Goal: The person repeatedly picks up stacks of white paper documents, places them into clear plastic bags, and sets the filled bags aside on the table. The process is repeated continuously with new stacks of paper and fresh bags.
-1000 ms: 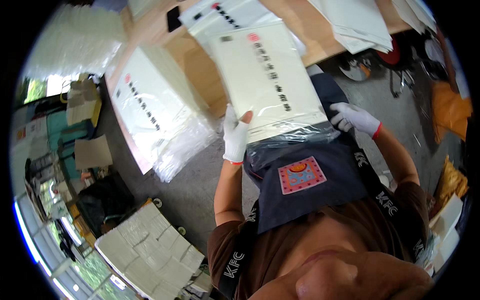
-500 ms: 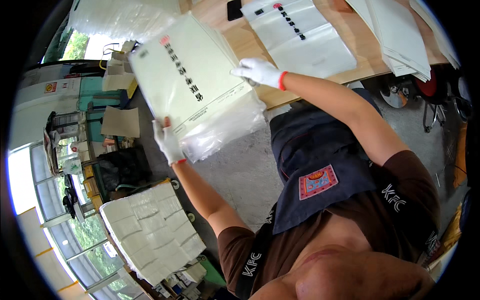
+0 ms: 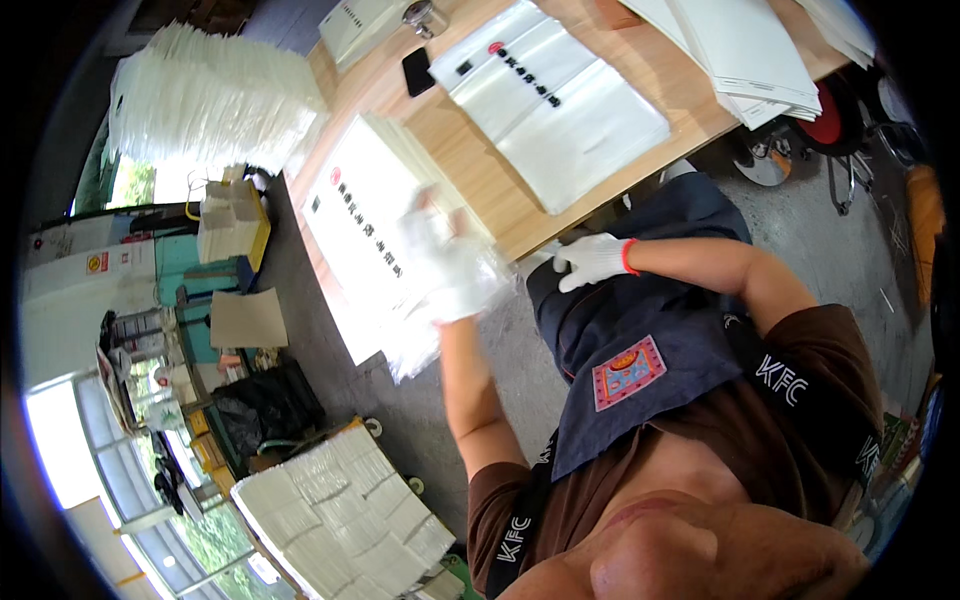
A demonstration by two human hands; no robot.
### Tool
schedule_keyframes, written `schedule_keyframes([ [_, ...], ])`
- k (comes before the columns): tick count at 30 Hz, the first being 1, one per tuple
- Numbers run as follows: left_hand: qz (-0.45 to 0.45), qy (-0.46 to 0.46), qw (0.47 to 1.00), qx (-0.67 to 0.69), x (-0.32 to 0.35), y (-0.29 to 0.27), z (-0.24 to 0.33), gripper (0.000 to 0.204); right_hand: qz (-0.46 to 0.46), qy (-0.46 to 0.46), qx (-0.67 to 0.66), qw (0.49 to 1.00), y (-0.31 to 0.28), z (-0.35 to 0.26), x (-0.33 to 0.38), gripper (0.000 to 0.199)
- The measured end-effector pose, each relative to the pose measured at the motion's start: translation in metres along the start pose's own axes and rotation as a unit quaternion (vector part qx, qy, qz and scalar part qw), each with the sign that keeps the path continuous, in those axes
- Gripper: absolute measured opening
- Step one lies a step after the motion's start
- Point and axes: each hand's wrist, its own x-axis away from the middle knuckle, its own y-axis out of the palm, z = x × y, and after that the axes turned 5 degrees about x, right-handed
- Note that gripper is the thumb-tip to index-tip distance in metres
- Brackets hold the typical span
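Note:
A stack of white printed sheets in clear plastic bags [image 3: 355, 270] lies at the table's left edge, its loose plastic ends hanging toward me. My left hand [image 3: 437, 255], in a white glove with bare fingertips, is over the near right part of this stack. It is smeared by motion, but its fingers look stretched apart. My right hand [image 3: 597, 262], gloved in white with a red cuff, hovers by the table's front edge above my apron, fingers loosely apart and nothing seen in them. Flat clear printed plastic bags [image 3: 555, 110] lie on the table beyond it.
A tall pile of bagged sheets [image 3: 215, 95] stands at the far left. On the wooden table [image 3: 480, 165] are a black phone [image 3: 417, 72], a metal cup [image 3: 425, 18] and white sheets [image 3: 740, 55] at right. A loaded pallet [image 3: 345, 510] sits at lower left.
The bagged stack, held up between both hands before, now rests at the table's edge. My right hand has let go and drawn back toward me; my left hand has moved right across the stack.

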Motion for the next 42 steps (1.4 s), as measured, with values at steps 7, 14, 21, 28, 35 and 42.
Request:
schedule_keyframes([
  [7,-0.295,-0.038,0.955,-0.011,-0.002,0.228,0.034,0.028,0.060,0.096,-0.158,0.981,-0.013,0.029,0.073,0.041],
  [14,-0.340,-0.087,0.931,0.100,-0.015,0.255,0.020,0.019,0.179,0.097,-0.303,0.931,-0.030,0.075,0.096,0.032],
  [21,-0.309,-0.168,0.917,0.186,-0.041,0.217,0.054,0.023,0.323,0.024,-0.513,0.795,-0.107,0.078,0.027,0.043],
  [28,-0.137,-0.255,0.775,0.562,-0.086,0.207,0.034,0.019,0.434,0.129,-0.109,0.885,-0.109,0.153,-0.002,0.031],
  [35,-0.243,-0.276,0.730,0.576,-0.080,0.179,0.072,0.024,0.353,0.175,0.076,0.916,-0.121,0.126,0.079,0.027],
  [42,-0.240,0.162,0.910,0.297,-0.016,0.128,0.212,0.017,0.524,-0.023,0.102,0.845,-0.126,0.084,0.027,0.034],
])
